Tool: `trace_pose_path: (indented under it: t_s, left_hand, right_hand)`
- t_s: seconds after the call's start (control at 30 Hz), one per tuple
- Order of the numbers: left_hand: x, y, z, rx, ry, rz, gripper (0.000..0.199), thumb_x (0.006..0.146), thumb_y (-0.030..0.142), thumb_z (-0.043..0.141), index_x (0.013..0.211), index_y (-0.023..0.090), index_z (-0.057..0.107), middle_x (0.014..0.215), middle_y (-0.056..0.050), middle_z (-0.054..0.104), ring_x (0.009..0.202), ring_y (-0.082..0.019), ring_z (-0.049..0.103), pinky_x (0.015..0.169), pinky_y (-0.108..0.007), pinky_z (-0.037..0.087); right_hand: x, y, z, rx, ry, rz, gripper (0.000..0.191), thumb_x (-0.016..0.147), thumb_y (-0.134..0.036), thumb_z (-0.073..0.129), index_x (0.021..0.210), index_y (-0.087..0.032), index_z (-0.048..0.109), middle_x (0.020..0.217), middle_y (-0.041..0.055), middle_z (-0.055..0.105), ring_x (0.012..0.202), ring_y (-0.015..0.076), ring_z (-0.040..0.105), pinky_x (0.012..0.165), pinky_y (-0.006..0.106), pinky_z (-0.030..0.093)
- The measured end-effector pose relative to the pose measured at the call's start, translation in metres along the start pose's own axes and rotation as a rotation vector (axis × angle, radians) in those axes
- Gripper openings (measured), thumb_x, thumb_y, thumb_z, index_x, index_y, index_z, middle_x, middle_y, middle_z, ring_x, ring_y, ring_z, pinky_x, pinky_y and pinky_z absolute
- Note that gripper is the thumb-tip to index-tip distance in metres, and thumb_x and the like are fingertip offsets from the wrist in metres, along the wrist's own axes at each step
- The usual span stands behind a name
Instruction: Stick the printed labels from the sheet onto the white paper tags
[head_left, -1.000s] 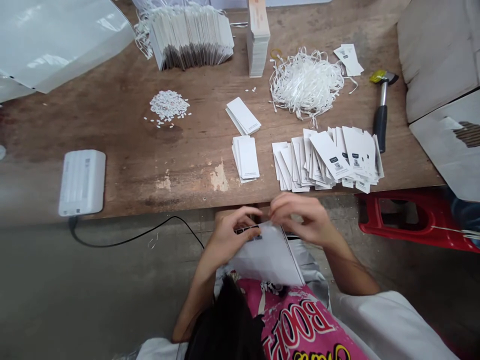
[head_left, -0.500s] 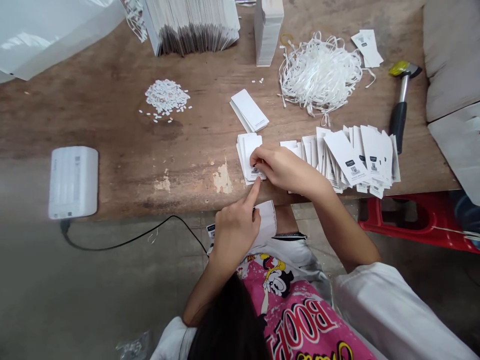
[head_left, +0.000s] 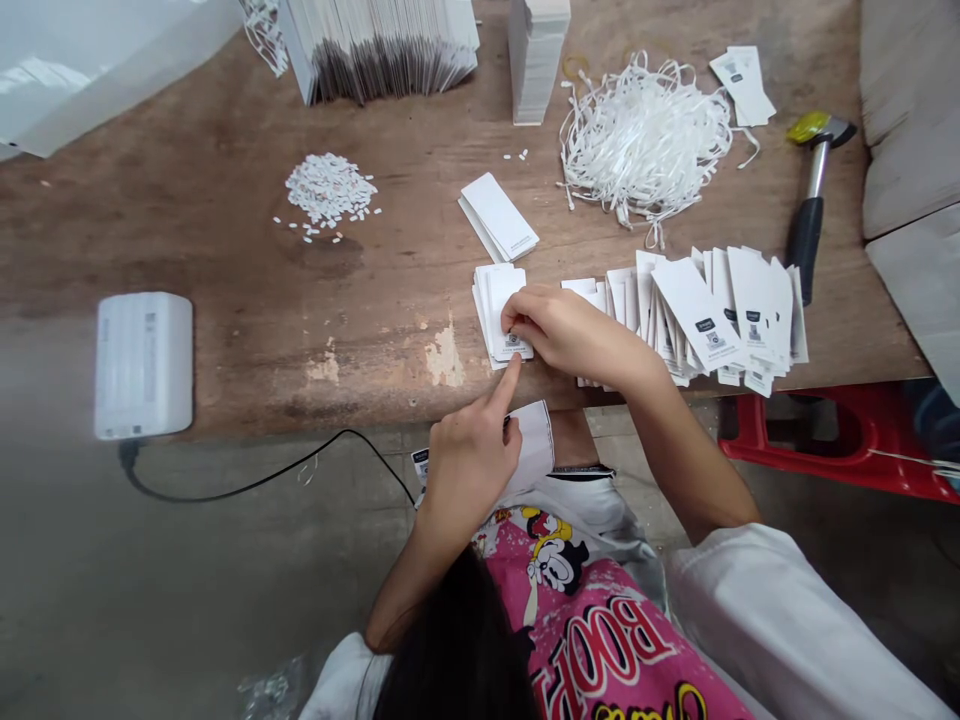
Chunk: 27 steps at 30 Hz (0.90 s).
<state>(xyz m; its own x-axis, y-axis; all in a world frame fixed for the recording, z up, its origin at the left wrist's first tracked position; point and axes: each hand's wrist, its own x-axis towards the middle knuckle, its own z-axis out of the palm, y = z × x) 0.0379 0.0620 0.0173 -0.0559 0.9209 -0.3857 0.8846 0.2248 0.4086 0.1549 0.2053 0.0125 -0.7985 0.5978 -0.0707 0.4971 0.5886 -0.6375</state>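
Observation:
A small stack of white printed tags (head_left: 493, 300) lies near the table's front edge. My right hand (head_left: 559, 325) rests over its top tag from the right, thumb and fingers pinched together low on the printed face. What is between those fingertips is too small to make out. My left hand (head_left: 472, 445) comes up from below, its index finger stretched out and touching the stack's lower edge. The thumb stands apart; the other fingers curl underneath, partly hidden. Below that hand show a white sheet (head_left: 536, 445) and a tag with a black label (head_left: 420, 463).
Behind the stack lie more tags (head_left: 501, 218), a pile of tiny white pieces (head_left: 328, 190) and tangled white strings (head_left: 649, 140). Overlapping tags (head_left: 697, 310) spread rightward, near a hammer (head_left: 810, 210). A white corded box (head_left: 144, 365) sits left; a red stool (head_left: 832, 440) stands below the table.
Both hands keep almost the same position on the tag stack. The view has shifted very slightly.

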Motion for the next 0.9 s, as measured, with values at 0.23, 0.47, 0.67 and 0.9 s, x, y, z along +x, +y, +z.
trace_pose_path:
  t_s: [0.23, 0.47, 0.67, 0.9]
  left_hand:
    - [0.001, 0.002, -0.001, 0.039, 0.006, 0.003, 0.074, 0.086, 0.022, 0.053, 0.151, 0.031, 0.020, 0.087, -0.001, 0.073, 0.072, -0.021, 0.066, 0.064, -0.030, 0.045]
    - [0.005, 0.007, -0.003, 0.116, -0.010, -0.054, 0.077, 0.085, 0.022, 0.054, 0.152, 0.030, 0.018, 0.083, -0.002, 0.073, 0.068, -0.020, 0.065, 0.067, -0.031, 0.047]
    - [0.008, 0.006, -0.004, 0.087, -0.030, -0.042, 0.075, 0.085, 0.022, 0.054, 0.151, 0.029, 0.020, 0.083, -0.002, 0.074, 0.069, -0.023, 0.067, 0.064, -0.033, 0.045]
    - [-0.002, -0.002, -0.002, -0.138, 0.024, -0.068, 0.078, 0.086, 0.024, 0.056, 0.151, 0.020, 0.013, 0.088, -0.004, 0.074, 0.074, -0.021, 0.069, 0.065, -0.030, 0.045]
  right_hand:
    - [0.000, 0.000, 0.001, -0.007, 0.003, 0.010, 0.018, 0.086, -0.008, 0.042, 0.081, -0.014, 0.057, 0.082, 0.0054, 0.059, 0.076, 0.0155, 0.051, 0.068, 0.026, 0.035]
    - [-0.001, -0.003, 0.006, -0.135, 0.020, 0.037, 0.017, 0.088, -0.008, 0.044, 0.088, -0.014, 0.059, 0.086, 0.0075, 0.062, 0.080, 0.0189, 0.055, 0.071, 0.029, 0.040]
    - [-0.017, -0.018, 0.016, -0.278, 0.286, 0.118, 0.035, 0.087, -0.008, 0.050, 0.122, -0.008, 0.052, 0.119, 0.0195, 0.058, 0.104, 0.0285, 0.055, 0.083, 0.038, 0.046]
    - [-0.046, -0.013, 0.044, -0.324, 0.281, -0.092, 0.032, 0.093, -0.012, 0.045, 0.124, -0.010, 0.055, 0.125, 0.0180, 0.059, 0.119, 0.0304, 0.048, 0.093, 0.047, 0.044]
